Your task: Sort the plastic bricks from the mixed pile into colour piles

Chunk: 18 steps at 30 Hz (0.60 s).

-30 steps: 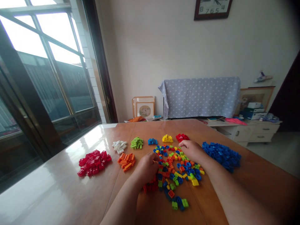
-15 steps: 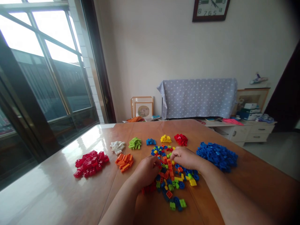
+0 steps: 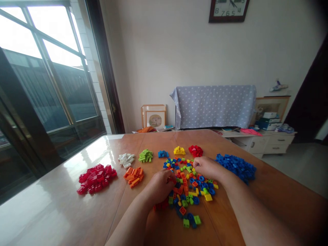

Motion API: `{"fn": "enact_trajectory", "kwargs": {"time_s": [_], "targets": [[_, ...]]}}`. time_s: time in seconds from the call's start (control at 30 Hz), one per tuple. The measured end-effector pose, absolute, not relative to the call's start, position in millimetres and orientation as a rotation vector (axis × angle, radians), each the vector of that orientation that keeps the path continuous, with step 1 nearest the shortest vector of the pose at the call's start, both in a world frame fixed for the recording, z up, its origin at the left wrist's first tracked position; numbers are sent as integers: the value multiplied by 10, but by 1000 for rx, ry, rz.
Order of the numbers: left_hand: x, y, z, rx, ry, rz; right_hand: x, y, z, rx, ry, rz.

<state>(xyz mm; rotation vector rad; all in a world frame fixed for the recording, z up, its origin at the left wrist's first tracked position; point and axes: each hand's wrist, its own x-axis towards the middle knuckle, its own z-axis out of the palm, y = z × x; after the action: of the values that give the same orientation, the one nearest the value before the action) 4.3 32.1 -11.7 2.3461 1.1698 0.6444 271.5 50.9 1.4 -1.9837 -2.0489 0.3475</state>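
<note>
A mixed heap of small plastic building bricks (image 3: 185, 182), in orange, green, blue, yellow and red, spreads over the middle of the table. My left hand (image 3: 161, 186) rests at the heap's left side, fingers curled down among the bricks. Some red bricks (image 3: 162, 205) lie partly under that wrist. Over the heap's far right side is my right hand (image 3: 207, 168), its thumb and fingers drawn together. Whatever either set of fingertips may hold is hidden or too small to make out. Blue round pieces (image 3: 196, 200) lie among the loose bricks.
Around the heap on the wooden table (image 3: 102, 218) stand single-colour piles: crimson (image 3: 97, 178), orange (image 3: 133, 176), white (image 3: 126, 160), green (image 3: 145, 155), small blue (image 3: 163, 154), yellow (image 3: 179, 150), red (image 3: 195, 150) and large blue (image 3: 235, 167). A low cabinet (image 3: 266, 145) stands behind.
My right hand has shifted right, from the heap's middle toward its far right edge, uncovering some bricks. My left hand stays nearly in place. The view has turned slightly.
</note>
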Motion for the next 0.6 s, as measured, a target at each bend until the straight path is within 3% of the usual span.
{"fn": "enact_trajectory", "kwargs": {"time_s": [0.13, 0.27, 0.6], "targets": [[43, 304, -84, 2303, 1194, 661, 2867, 537, 37, -2121, -1933, 356], [38, 316, -101, 2298, 1216, 645, 2921, 560, -24, -2169, -1900, 604], [40, 315, -90, 2333, 1223, 606, 2704, 542, -81, -1701, -1821, 761]]}}
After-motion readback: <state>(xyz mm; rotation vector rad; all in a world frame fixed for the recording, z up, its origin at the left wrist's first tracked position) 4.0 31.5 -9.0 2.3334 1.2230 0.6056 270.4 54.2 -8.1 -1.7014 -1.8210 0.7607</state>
